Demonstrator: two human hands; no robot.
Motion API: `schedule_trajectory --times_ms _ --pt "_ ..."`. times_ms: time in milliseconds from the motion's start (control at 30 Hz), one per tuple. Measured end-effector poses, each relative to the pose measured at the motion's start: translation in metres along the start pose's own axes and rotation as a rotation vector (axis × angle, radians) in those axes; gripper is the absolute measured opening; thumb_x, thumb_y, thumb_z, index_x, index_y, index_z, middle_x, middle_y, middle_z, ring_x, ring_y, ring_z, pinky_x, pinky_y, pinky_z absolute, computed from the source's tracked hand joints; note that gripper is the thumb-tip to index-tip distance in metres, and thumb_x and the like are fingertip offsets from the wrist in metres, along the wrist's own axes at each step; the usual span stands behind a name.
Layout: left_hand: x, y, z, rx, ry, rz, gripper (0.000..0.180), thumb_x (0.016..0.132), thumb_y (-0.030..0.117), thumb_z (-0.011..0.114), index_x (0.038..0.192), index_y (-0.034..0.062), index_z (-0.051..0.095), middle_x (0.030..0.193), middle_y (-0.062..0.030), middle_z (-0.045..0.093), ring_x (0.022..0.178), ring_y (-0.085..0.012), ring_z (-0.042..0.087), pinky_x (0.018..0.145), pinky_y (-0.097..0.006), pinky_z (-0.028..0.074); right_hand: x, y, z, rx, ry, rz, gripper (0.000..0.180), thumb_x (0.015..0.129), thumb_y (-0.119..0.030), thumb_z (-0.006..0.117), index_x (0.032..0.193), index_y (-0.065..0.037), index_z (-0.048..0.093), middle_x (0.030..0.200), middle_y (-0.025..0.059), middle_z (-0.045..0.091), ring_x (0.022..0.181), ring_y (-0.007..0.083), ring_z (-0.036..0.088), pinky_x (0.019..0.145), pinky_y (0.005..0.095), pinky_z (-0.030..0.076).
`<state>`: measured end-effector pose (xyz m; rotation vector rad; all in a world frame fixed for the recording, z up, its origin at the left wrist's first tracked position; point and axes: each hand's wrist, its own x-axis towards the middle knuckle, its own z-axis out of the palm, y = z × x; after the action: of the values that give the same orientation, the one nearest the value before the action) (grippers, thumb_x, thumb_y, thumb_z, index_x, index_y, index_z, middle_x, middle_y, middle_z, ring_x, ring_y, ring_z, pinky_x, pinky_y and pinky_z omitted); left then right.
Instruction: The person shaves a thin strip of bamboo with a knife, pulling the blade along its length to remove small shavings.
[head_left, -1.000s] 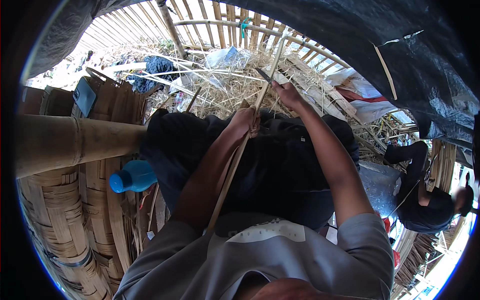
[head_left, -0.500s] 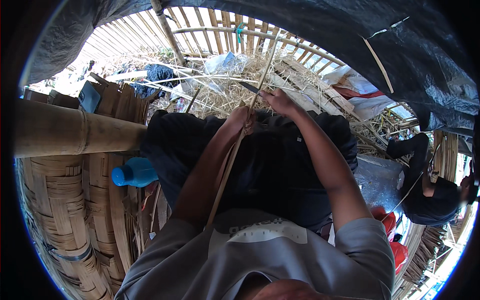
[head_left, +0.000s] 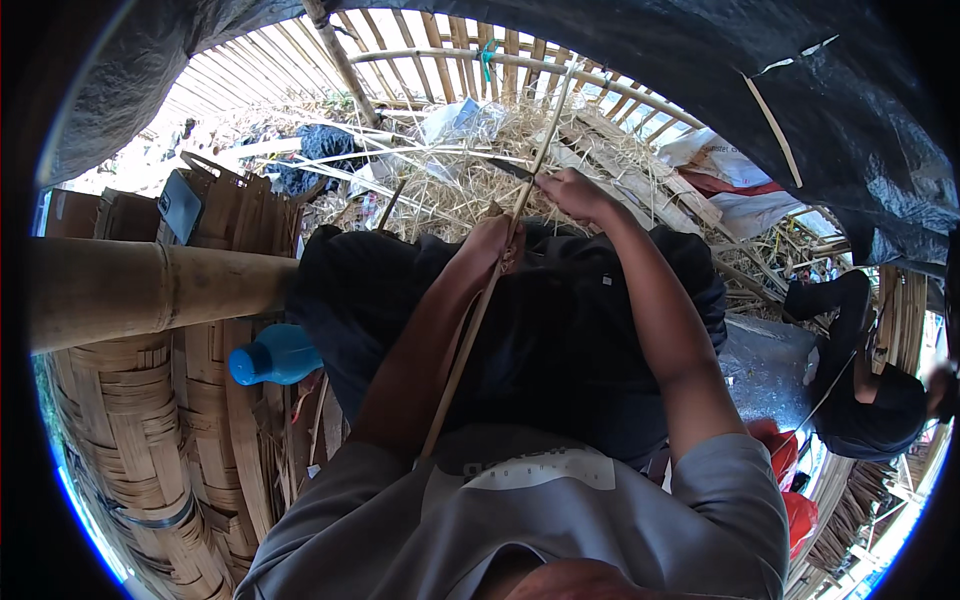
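A grey short-sleeved shirt (head_left: 600,530) with a pale chest panel (head_left: 580,474) tops dark trousers (head_left: 590,370).

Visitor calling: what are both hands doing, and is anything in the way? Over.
Left hand, grip closed on long pale strip. Right hand, grip closed on dark-bladed knife at the strip. Pale strands heaped beyond both hands; nothing visibly blocking.
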<state>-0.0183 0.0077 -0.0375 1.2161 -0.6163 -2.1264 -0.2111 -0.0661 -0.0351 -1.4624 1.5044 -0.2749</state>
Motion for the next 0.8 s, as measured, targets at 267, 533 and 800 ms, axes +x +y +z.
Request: schedule_trajectory --times_ms 267,533,800 --pt "0.004 0.001 0.004 0.0 0.002 -0.028 0.017 0.092 0.016 0.039 0.082 0.0061 0.048 0.051 -0.002 0.04 0.035 -0.0148 0.039 0.032 -0.029 0.029 -0.005 -0.002 -0.003 -0.01 -0.107 -0.13 0.049 0.088 -0.056 0.055 0.072 -0.01 0.055 0.052 -0.004 0.042 0.044 0.006 0.037 0.038 0.0248 0.029" --pt "0.012 -0.001 -0.005 -0.04 -0.043 -0.041 0.02 0.093 0.018 0.036 0.082 0.0063 0.048 0.053 -0.0032 0.042 0.037 -0.0164 0.041 0.035 -0.03 0.032 -0.023 -0.028 0.001 0.221 -0.19 0.17 0.058 0.086 -0.063 0.056 0.058 -0.015 0.04 0.046 -0.0076 0.029 0.037 0.0037 0.024 0.035 0.0241 0.017" --pt "0.011 -0.005 -0.01 -0.038 -0.157 0.005 0.022 0.094 0.02 0.033 0.083 0.007 0.047 0.055 -0.0024 0.042 0.04 -0.0149 0.04 0.037 -0.029 0.031 -0.06 -0.047 -0.024 0.614 -0.52 -0.028 0.053 0.095 -0.046 0.053 0.055 -0.016 0.036 0.044 -0.0071 0.026 0.036 0.0036 0.019 0.035 0.0231 0.012"
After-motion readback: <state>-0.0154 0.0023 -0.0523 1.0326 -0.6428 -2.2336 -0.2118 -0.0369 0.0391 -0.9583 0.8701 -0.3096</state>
